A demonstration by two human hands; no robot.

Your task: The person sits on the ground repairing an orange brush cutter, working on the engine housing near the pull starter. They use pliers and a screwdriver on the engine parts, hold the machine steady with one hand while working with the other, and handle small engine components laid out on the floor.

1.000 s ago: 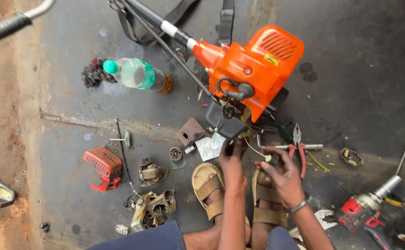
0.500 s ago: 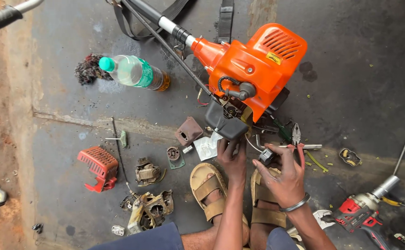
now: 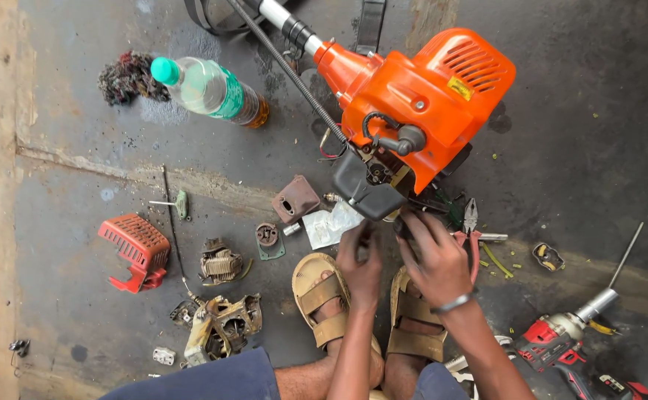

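Orange brush-cutter engine point(image 3: 420, 104) on concrete floor, black underside part point(image 3: 364, 189) exposed

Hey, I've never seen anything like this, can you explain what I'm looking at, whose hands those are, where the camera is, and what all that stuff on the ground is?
The camera sits on a person's head and looks straight down, so the two bare hands are that person's own, above their sandalled feet. The left hand and right hand meet at the black part under an orange small engine on a long shaft. Whether either hand grips something is hidden. On the dark concrete floor lie a plastic bottle, a red slotted cover, loose metal engine parts, pliers and a red power drill.
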